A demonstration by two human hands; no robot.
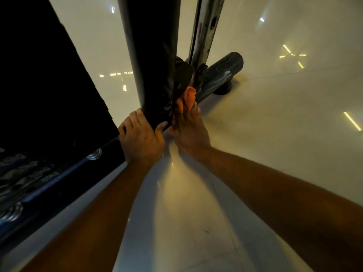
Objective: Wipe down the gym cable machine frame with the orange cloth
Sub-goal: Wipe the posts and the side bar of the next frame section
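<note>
The black upright post point(155, 75) is gripped low by the left hand point(140, 141). The orange cloth point(190, 97) is pressed by the right hand point(189, 130) into the frame's base joint; firm, overlapping strokes are advised there.

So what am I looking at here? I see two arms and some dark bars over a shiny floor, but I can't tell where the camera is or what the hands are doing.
There is no robot here, only a person. The single picture comes from a wide-angle camera worn on the person's head, looking down along both bare arms, so straight lines look bent. The thick black upright post belongs to a gym cable machine; beside it stands a shiny chrome guide rod, and a dark rounded base tube rests on the glossy pale tiled floor. The left hand grips the lower end of the black post. The right hand holds a bunched orange cloth against the frame low down, where post and base meet. At far left is the dark weight stack.
</note>
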